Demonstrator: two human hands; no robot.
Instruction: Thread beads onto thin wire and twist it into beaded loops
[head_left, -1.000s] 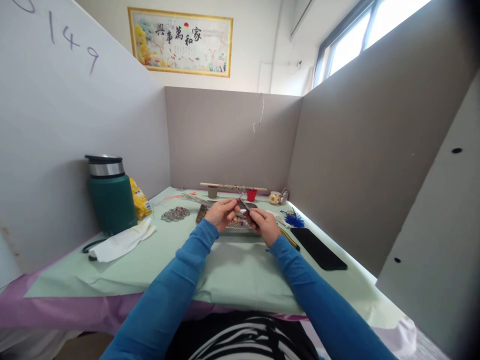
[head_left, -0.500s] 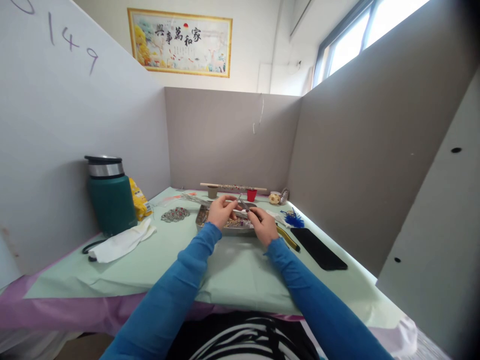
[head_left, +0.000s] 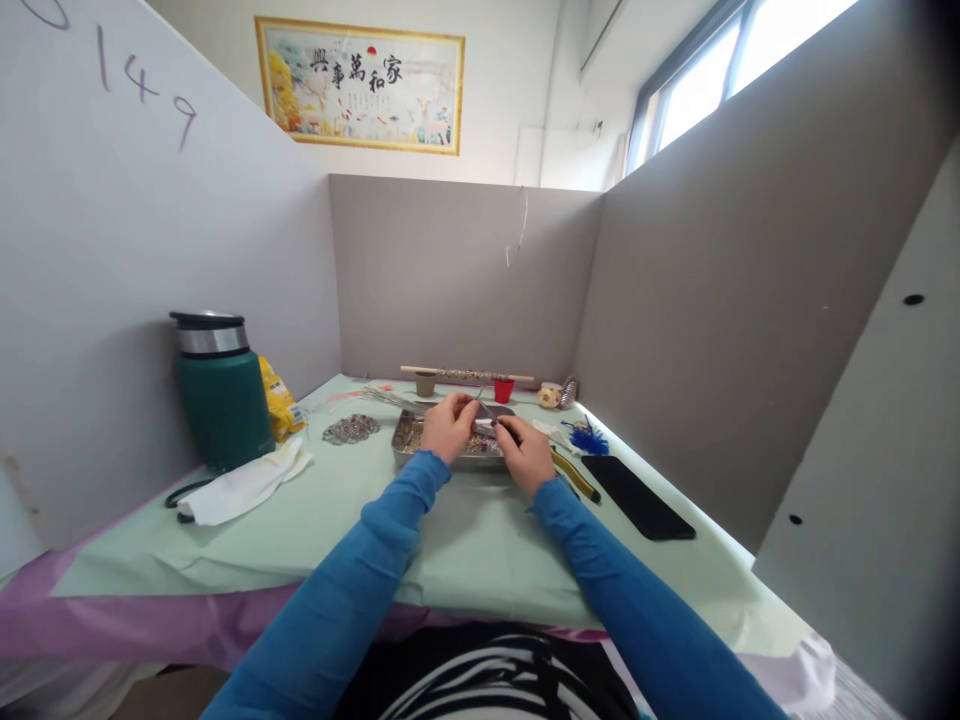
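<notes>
Over the metal tray, my left hand is closed in a pinch, with a short bit of thin wire showing at its fingertips. My right hand is wrapped around a slim grey metal tool, whose tip points toward the left fingers. Whether the tip touches the wire is too small to tell. Small beads in gold and other colours lie in the tray, partly hidden by both hands. Yellow-handled pliers rest on the table just right of my right hand.
A beaded stick spans a tan cup and a red cup. To the left are a bead-and-wire pile, a green bottle and a white cloth. A black phone and blue tassel lie right. Partitions surround the table.
My left hand has shifted slightly right, and its fingers have drawn closer together near the tool's tip. My right hand stays in almost the same place, still around the tool.
</notes>
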